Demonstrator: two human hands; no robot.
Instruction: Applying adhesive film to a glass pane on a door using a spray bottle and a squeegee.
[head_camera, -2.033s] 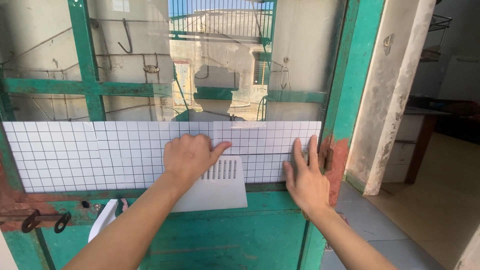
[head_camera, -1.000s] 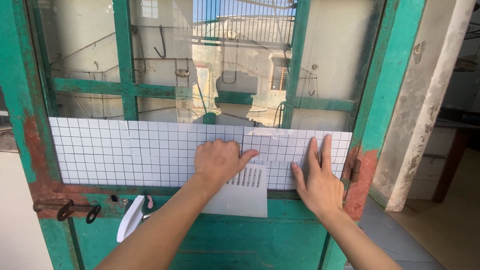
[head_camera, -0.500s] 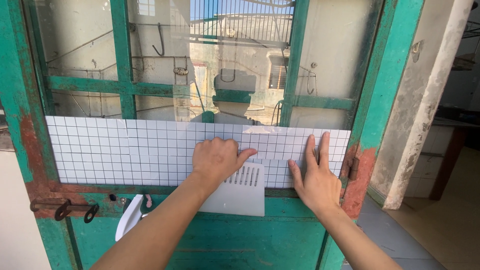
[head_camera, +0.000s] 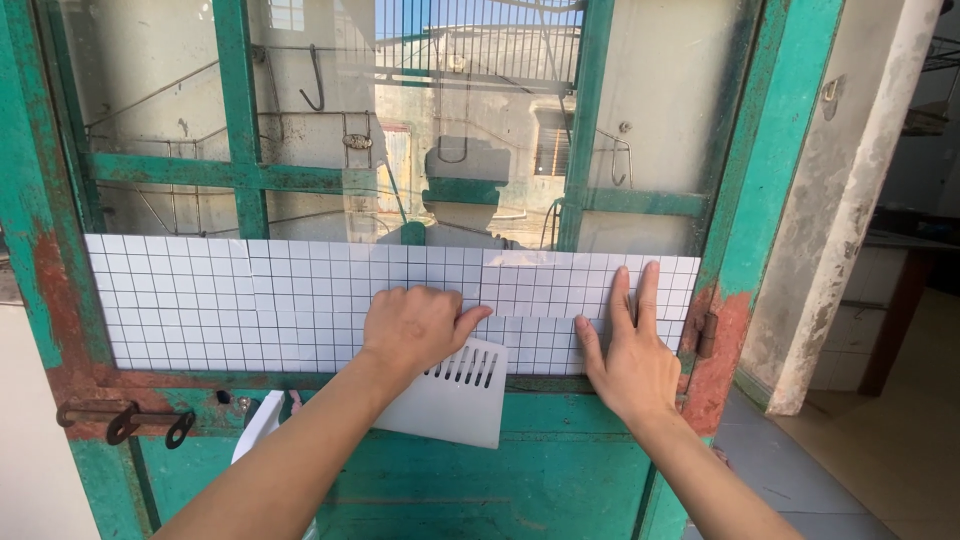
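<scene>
Our left hand (head_camera: 418, 328) grips the white scraper (head_camera: 455, 392), its blade below our fingers; our right hand (head_camera: 628, 360) lies flat, fingers together, pressing the grid film (head_camera: 250, 300) stretching leftward

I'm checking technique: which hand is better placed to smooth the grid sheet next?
Left, probably: the left hand already holds the white scraper against the grid sheet; the right hand lies flat.

Old door, non-work items.
Green door frame (head_camera: 770, 150) with rust patches; rusty latch (head_camera: 125, 418) lower left; metal hook (head_camera: 314, 80) behind glass; plastered pillar (head_camera: 860, 200) right.
</scene>
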